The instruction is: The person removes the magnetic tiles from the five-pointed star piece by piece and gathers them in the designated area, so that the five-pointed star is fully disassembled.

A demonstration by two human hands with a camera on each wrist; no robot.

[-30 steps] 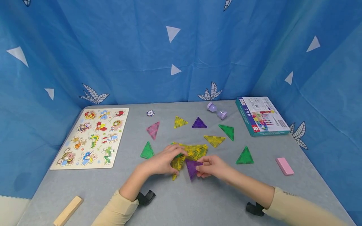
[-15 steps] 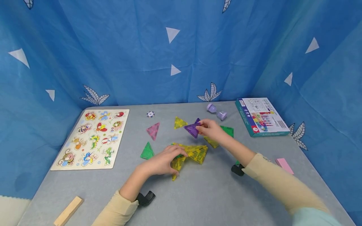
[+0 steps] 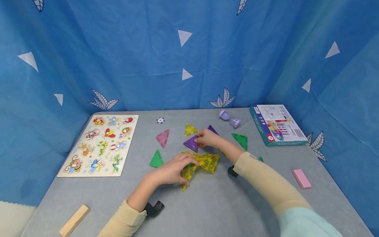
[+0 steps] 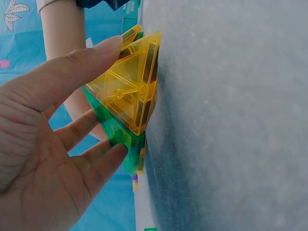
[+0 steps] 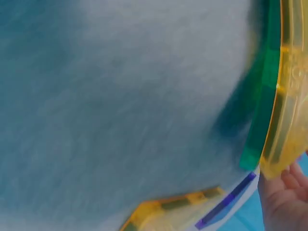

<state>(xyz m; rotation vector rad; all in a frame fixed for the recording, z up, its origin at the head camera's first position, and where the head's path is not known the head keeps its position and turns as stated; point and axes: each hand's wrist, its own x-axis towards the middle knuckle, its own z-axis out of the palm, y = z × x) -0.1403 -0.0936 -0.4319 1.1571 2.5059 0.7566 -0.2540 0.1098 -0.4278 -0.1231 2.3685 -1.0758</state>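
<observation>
In the head view, my left hand (image 3: 171,170) holds a joined build of yellow triangular magnetic tiles (image 3: 208,162). The left wrist view shows its thumb on a yellow tile (image 4: 125,86) and fingertips against a green tile (image 4: 115,129) behind it. Just beyond the build, my right hand (image 3: 208,138) pinches a purple triangular magnetic tile (image 3: 190,144); whether that tile touches the table cannot be told. A second purple tile (image 3: 212,129) lies behind the right hand, partly hidden. In the right wrist view, the build's yellow side (image 5: 293,96) fills the right edge.
Loose tiles lie around: yellow (image 3: 190,129), pink (image 3: 163,138), green (image 3: 156,159) and another green (image 3: 240,141). Further out are an insect puzzle board (image 3: 99,144), an hourglass (image 3: 229,118), a box (image 3: 278,125), a pink block (image 3: 301,178), a wooden block (image 3: 74,220) and a chip (image 3: 160,120).
My right hand has carried the purple tile from the build's near side to its far side, then a little left. The left hand has kept its hold on the build.
</observation>
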